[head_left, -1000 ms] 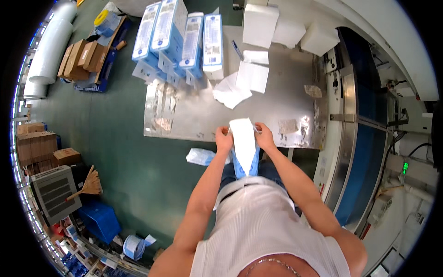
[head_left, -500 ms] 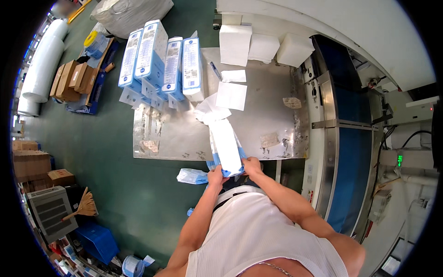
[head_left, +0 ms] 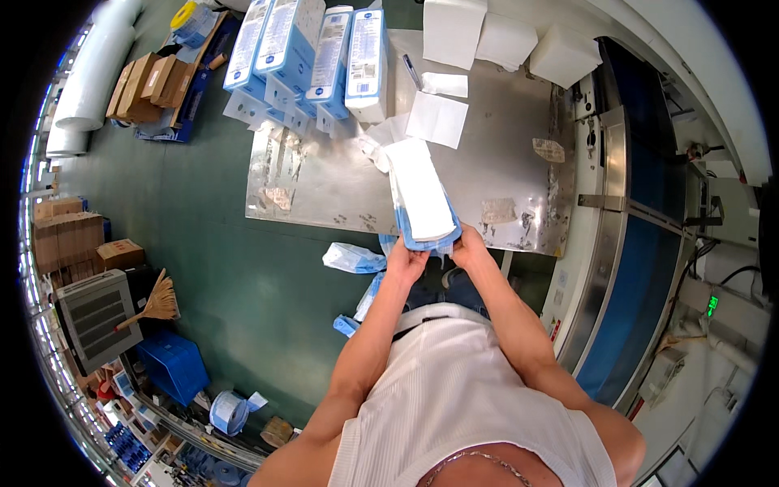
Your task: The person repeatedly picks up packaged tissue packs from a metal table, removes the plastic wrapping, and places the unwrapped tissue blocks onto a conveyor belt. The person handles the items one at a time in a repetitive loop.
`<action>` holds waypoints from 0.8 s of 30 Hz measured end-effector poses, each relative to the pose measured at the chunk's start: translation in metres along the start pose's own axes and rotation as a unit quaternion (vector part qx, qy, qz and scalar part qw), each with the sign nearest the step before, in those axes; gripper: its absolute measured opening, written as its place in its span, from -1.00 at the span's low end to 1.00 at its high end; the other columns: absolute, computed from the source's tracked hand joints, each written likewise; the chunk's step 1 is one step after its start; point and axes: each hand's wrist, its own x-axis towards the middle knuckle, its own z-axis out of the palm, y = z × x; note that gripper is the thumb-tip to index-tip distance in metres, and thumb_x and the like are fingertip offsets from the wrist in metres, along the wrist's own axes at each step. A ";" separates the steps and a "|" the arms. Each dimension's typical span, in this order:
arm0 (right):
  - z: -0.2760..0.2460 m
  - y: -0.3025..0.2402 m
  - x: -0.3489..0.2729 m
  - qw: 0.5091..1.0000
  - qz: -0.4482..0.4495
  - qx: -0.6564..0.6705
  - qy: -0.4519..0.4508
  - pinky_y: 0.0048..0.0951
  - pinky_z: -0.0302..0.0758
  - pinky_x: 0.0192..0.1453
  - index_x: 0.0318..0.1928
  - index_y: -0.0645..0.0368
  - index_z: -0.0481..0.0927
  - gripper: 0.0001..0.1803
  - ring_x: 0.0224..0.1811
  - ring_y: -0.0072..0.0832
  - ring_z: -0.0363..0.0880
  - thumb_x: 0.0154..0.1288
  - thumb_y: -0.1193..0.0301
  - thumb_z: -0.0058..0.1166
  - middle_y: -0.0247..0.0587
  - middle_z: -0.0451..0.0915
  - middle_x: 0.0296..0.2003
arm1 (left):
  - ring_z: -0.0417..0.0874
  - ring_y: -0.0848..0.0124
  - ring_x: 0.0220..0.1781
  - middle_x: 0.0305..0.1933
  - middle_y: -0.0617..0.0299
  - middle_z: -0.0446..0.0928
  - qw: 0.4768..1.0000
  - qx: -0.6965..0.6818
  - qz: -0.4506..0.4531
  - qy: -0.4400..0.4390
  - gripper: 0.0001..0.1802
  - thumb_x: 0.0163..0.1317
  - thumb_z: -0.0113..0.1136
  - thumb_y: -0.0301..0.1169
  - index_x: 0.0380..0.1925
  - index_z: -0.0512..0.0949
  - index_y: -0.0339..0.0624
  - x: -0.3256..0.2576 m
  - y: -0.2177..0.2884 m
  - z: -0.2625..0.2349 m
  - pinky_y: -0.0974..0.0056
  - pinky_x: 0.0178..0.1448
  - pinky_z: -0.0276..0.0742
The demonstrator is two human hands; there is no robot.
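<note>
At the near edge of the steel tabletop, both hands hold a long white pad stack in a blue wrapper. The left hand and right hand each close their grip on its near end.

brushed metal surface, dull and scuffed; soft matt white paper stack in glossy blue plastic wrap.

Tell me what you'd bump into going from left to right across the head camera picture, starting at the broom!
Broom → blue crate → small blue-and-white packet on the floor → left hand → right hand, both holding the white stack in blue wrap → blue conveyor belt.
</note>
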 end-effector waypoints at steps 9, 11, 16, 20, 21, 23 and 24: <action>-0.029 -0.017 0.031 0.585 -0.330 -0.729 0.133 -0.06 0.58 0.00 -0.06 0.18 0.68 -0.65 -0.08 0.00 0.67 0.40 0.15 0.22 0.03 0.70 -0.13 | 0.78 0.13 -0.08 -0.10 -0.05 0.72 0.653 0.734 0.119 0.143 -0.27 0.21 0.37 0.15 0.06 0.60 -0.33 0.088 0.027 -0.059 -0.01 -0.22 0.76; -0.038 -0.024 0.016 0.525 -0.374 -0.749 0.155 -0.02 0.55 0.02 -0.13 0.21 0.66 -0.55 -0.09 0.01 0.66 0.38 0.02 0.23 0.03 0.68 -0.25 | 0.77 0.08 -0.04 -0.03 -0.16 0.70 0.573 0.809 -0.001 0.131 -0.08 -0.03 0.49 0.28 0.03 0.62 -0.39 0.057 0.069 -0.014 -0.04 -0.23 0.74; -0.026 -0.012 -0.043 0.888 0.177 -0.415 0.090 -0.01 0.73 -0.03 0.12 0.53 0.51 0.18 -0.16 0.02 0.74 0.39 -0.54 -0.49 0.33 0.68 -0.13 | 0.69 -0.07 -0.06 -0.19 -0.10 0.65 0.527 0.640 0.560 0.003 -0.31 0.21 0.36 -0.18 0.24 0.48 -0.41 0.083 0.118 0.052 -0.02 0.14 0.58; -0.005 0.015 -0.041 0.967 0.214 -0.133 -0.039 0.21 0.41 0.41 0.41 0.27 0.34 0.01 0.35 0.11 0.45 0.42 -0.43 -0.21 0.27 0.44 0.31 | 0.61 -0.10 0.09 0.04 -0.17 0.61 0.451 0.782 0.427 -0.049 -0.42 0.35 0.25 -0.15 0.16 0.52 -0.44 0.075 0.124 0.157 0.01 0.23 0.50; 0.003 0.017 -0.039 0.977 0.178 -0.111 -0.036 0.26 0.34 0.47 0.46 0.20 0.31 -0.03 0.43 0.12 0.37 0.44 -0.39 -0.14 0.22 0.38 0.38 | 0.58 -0.15 0.16 0.07 -0.22 0.59 0.456 0.834 0.306 -0.059 -0.41 0.35 0.26 -0.11 0.14 0.55 -0.44 0.075 0.128 0.165 -0.03 0.26 0.48; 0.016 0.006 -0.065 0.982 0.101 -0.156 0.020 0.30 0.34 0.45 0.50 0.13 0.25 -0.10 0.42 0.12 0.38 0.44 -0.27 0.01 0.13 0.38 0.39 | 0.60 -0.15 0.14 0.08 -0.20 0.59 0.522 0.772 0.358 -0.061 -0.42 0.35 0.28 -0.09 0.10 0.58 -0.43 0.056 0.119 0.152 -0.02 0.24 0.49; 0.019 0.008 -0.078 0.981 0.065 -0.176 0.046 0.32 0.34 0.44 0.52 0.09 0.21 -0.11 0.42 0.12 0.38 0.45 -0.21 0.09 0.09 0.38 0.40 | 0.60 -0.15 0.13 0.08 -0.19 0.59 0.551 0.740 0.382 -0.058 -0.42 0.35 0.29 -0.07 0.08 0.59 -0.43 0.036 0.117 0.133 -0.01 0.24 0.49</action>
